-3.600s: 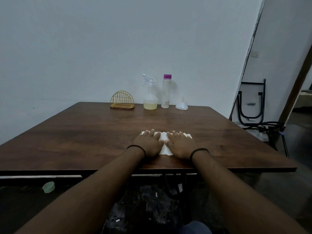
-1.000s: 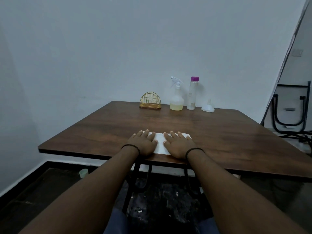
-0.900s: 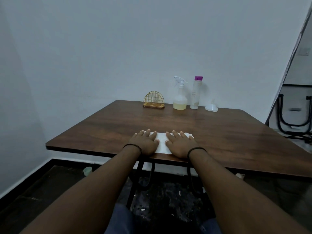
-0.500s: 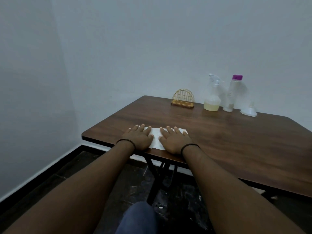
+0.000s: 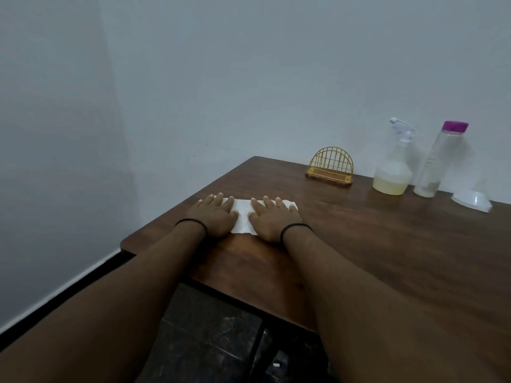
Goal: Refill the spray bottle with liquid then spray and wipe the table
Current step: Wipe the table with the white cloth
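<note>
Mostly from the head camera I cannot see the whole paper towel [image 5: 243, 218]: both hands cover its ends, and only the white middle strip and a corner past the right fingers show. The table [image 5: 387, 244] runs out of view at the right, and my forearms hide its near edge. The funnel [image 5: 472, 201] is faint against the wall.

My left hand [image 5: 214, 217] and right hand [image 5: 272, 221] lie flat, palms down, fingers straight and slightly spread, pressing on the towel without gripping it. The towel sits under and between them, near the table's left corner, its long side running left to right across my view.

The spray bottle [image 5: 392, 170] stands upright at the far edge by the wall, well apart from my hands, its nozzle pointing left, with pale yellow liquid in its lower part. Just right of it stands a tall clear bottle [image 5: 435, 164] with a purple cap, nearly empty. A gold wire rack [image 5: 330, 167] sits left of the sprayer.
</note>
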